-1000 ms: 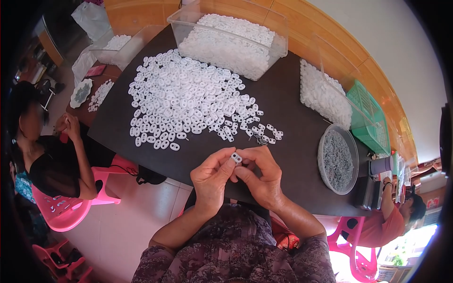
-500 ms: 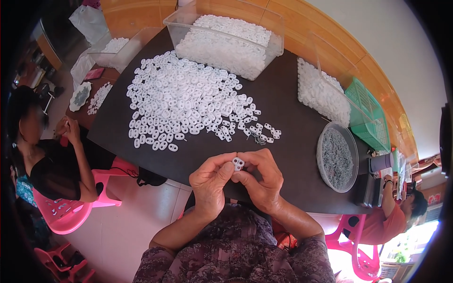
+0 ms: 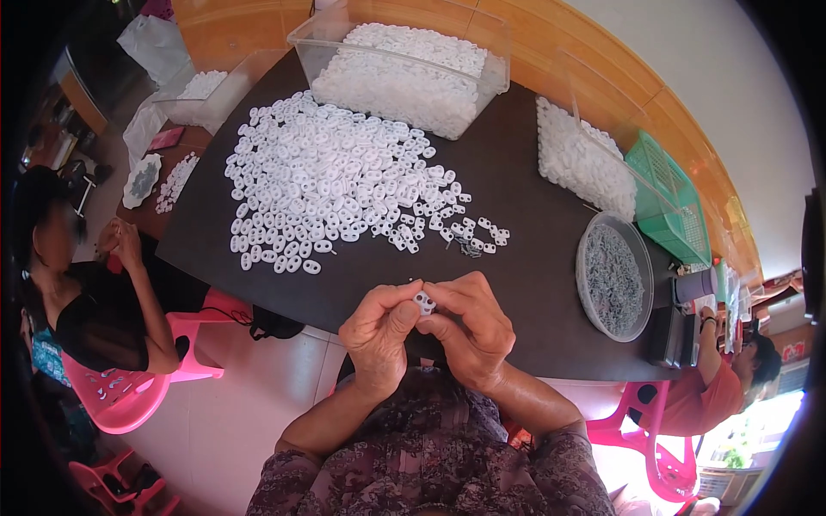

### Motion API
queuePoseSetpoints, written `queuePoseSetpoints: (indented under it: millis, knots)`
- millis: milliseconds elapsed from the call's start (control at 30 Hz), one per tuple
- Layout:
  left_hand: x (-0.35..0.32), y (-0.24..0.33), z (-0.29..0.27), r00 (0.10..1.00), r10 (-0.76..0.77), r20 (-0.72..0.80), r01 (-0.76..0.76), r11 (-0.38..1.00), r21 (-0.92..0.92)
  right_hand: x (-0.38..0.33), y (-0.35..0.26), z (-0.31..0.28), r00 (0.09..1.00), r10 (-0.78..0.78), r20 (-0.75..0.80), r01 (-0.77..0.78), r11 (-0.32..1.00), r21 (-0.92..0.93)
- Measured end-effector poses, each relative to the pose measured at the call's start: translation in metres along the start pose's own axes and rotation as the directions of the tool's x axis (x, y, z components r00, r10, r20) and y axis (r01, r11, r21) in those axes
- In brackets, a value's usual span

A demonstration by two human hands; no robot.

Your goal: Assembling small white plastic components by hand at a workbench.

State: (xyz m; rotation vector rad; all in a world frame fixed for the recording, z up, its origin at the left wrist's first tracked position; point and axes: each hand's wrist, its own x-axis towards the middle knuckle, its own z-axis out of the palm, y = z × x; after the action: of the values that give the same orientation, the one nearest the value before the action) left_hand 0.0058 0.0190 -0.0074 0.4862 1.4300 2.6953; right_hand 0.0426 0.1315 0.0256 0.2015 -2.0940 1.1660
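Nearest the camera, the left hand (image 3: 379,334) and the right hand (image 3: 471,328) meet above the near edge of the dark round table (image 3: 525,284); both pinch a small white plastic piece with two holes (image 3: 423,301) between thumbs and fingertips, the other fingers curled in; the piece sits up between the two thumbs, just clear of the tabletop. Beyond the hands a few small loose grey metal bits (image 3: 454,244) lie at the near fringe of a wide heap of white plastic pieces (image 3: 331,181) spread flat over the table; to the right stands a round clear tub of small grey metal parts (image 3: 613,277). Farther off, a clear rectangular bin of white pieces (image 3: 404,67) stands at the far rim; a second clear bin of white pieces (image 3: 585,163) stands right of it, with a green plastic basket (image 3: 675,199) just beside. A person on a pink plastic chair (image 3: 129,397) sits at far left; another person sits at far right.
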Motion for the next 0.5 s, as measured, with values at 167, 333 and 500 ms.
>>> queuePoseSetpoints:
  millis: [167, 333, 500]
  knots:
    - [-0.0006, -0.0026, -0.0018, 0.995, 0.099, 0.001, -0.099, 0.988, 0.116, -0.0029, -0.0014, 0.0035, 0.999, 0.034, 0.002, -0.034, 0.999, 0.019]
    - [0.0025, -0.0045, -0.0031, 0.984, 0.179, 0.021, -0.18, 0.968, 0.172, -0.0044, 0.0005, 0.0062, 1.0, 0.024, -0.01, -0.024, 0.999, 0.025]
    - [0.0068, 0.0037, -0.0059, 0.992, 0.104, 0.07, -0.116, 0.977, 0.181, -0.0035, -0.0065, 0.0063, 0.995, 0.103, -0.007, -0.103, 0.995, 0.001]
